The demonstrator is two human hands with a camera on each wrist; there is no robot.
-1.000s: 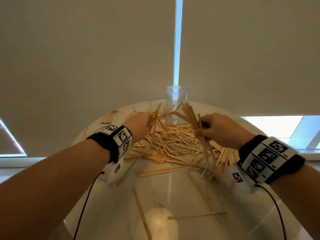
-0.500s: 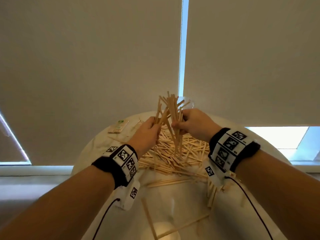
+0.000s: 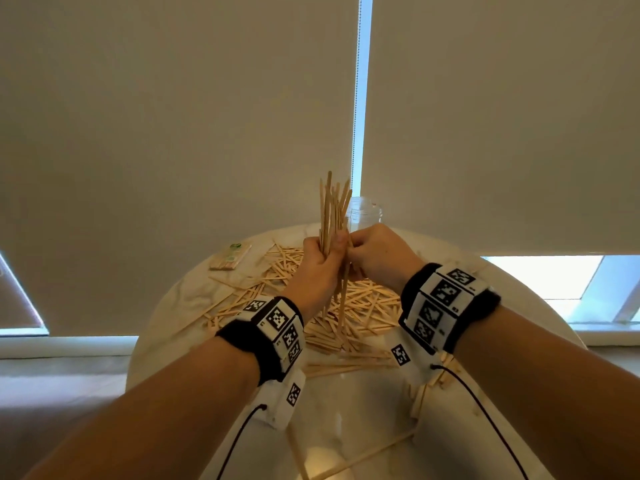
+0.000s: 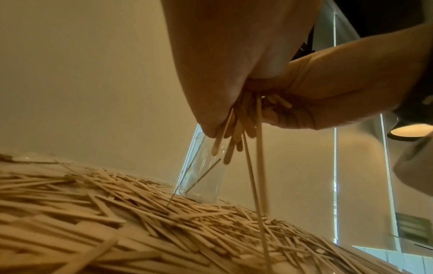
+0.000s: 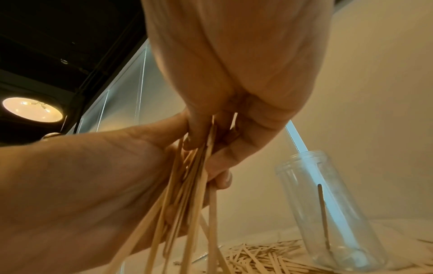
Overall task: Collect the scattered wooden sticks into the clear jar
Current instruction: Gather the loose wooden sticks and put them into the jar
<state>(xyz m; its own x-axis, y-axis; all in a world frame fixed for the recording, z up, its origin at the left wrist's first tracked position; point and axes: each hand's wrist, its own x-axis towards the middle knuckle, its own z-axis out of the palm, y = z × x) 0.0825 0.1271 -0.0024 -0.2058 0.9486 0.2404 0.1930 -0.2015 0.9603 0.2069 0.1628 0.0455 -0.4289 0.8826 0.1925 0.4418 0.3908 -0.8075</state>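
An upright bundle of wooden sticks [image 3: 331, 209] stands above the pile, held by both hands pressed together. My left hand [image 3: 323, 259] wraps round its middle, and my right hand [image 3: 363, 251] pinches it from the right. The sticks' lower ends [image 4: 236, 133] hang below the fists, and two long ones reach down to the pile. The clear jar [image 3: 365, 213] stands just behind the hands at the table's far edge, upright and uncapped. One stick [image 5: 323, 213] leans inside the jar [image 5: 332, 213]. Several loose sticks [image 3: 273, 289] lie scattered across the table.
The round white table [image 3: 166, 306] carries the stick pile [image 4: 140, 222] across its far half. A small flat packet [image 3: 230, 258] lies at the far left. A few stray sticks [image 3: 367, 455] lie near the front. Closed blinds hang right behind the table.
The two hands came together over the pile and lifted the sticks. The splayed bunch has been squeezed into one tighter, upright bundle, now wrapped by the left hand.
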